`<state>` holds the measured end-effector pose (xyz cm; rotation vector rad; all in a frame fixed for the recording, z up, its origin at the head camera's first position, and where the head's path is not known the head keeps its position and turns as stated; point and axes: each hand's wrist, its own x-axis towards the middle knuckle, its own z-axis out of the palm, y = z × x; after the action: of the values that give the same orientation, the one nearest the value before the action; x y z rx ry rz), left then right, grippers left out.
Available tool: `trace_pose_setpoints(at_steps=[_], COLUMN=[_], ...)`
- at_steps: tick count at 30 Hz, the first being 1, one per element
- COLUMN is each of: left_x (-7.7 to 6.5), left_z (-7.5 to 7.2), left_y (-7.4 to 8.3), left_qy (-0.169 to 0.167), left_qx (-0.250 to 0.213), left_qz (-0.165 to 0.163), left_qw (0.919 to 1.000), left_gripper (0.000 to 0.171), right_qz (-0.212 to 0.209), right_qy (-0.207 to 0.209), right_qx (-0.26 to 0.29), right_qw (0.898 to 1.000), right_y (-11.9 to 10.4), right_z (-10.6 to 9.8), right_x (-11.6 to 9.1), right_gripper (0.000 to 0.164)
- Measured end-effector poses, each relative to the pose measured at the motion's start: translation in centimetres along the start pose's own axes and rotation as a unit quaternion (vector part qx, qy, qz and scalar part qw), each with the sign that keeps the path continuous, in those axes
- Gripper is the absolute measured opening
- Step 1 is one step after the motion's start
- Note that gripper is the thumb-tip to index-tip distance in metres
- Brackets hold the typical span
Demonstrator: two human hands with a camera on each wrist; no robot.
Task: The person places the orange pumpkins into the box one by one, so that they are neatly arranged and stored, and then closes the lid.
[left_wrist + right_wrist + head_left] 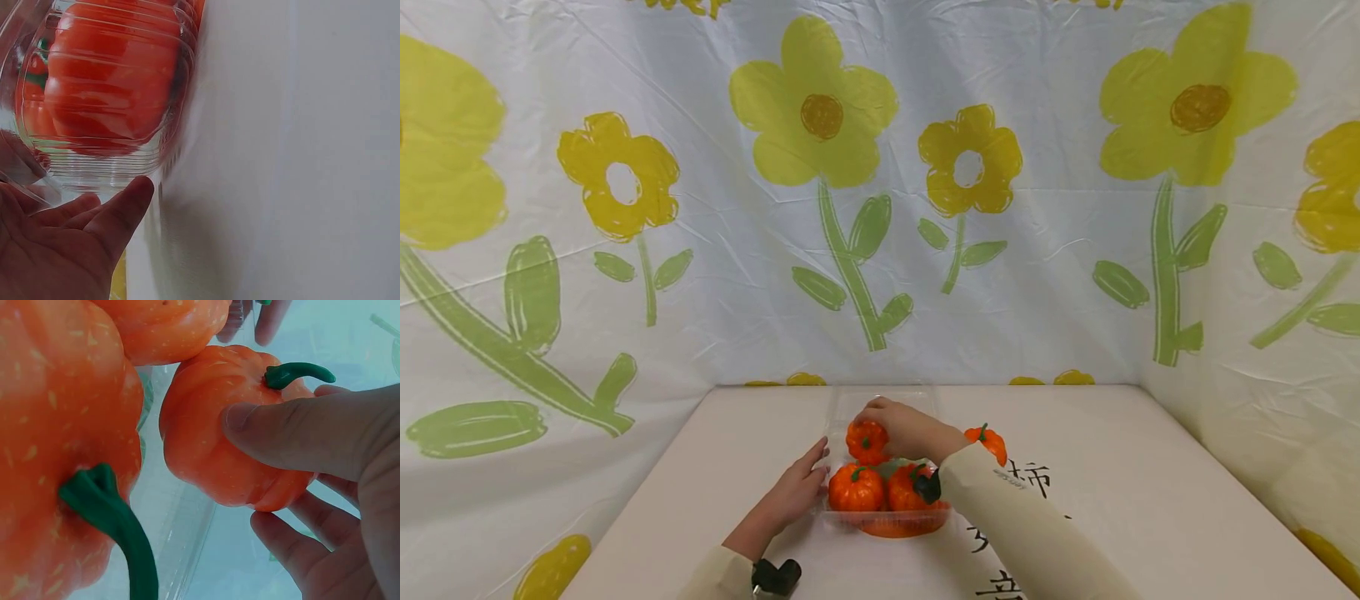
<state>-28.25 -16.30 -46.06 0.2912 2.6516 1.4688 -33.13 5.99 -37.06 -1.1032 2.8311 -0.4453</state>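
Note:
A clear plastic clamshell box (103, 167) stands on the table with its lid (842, 408) raised at the back. Two orange toy pumpkins with green stems, a left one (855, 492) and a right one (906, 492), sit side by side in its front. My right hand (906, 427) holds a third small pumpkin (212, 425) between thumb and fingers, over the back part of the box. At the box's left side is my left hand (793, 492), fingers extended; in the left wrist view a fingertip (142, 187) meets the ribbed wall.
Another orange pumpkin (988, 443) lies on the table to the right, partly behind my right forearm. Black printed characters (1033, 475) mark the white tabletop (1120, 483). A flower-patterned curtain (1037, 292) encloses the back and sides.

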Motion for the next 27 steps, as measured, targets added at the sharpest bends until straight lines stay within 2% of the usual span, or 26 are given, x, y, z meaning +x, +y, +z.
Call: trace_pose_setpoints(at_steps=[13, 27], left_x=[0.2, 0.1], left_z=[0.0, 0.0], left_y=[-0.3, 0.1], left_qy=[-0.001, -0.003], left_qx=[-0.005, -0.004], left_qz=[0.005, 0.0], left_qw=[1.0, 1.0], left_gripper=[0.056, 0.057], right_qz=[0.009, -0.026], right_qy=[-0.01, 0.013], right_qx=[-0.031, -0.086], right_qw=[0.999, 0.996], right_y=[-0.5, -0.9], right_z=[0.5, 1.0], right_x=[0.6, 0.9], right_gripper=[0.06, 0.055])
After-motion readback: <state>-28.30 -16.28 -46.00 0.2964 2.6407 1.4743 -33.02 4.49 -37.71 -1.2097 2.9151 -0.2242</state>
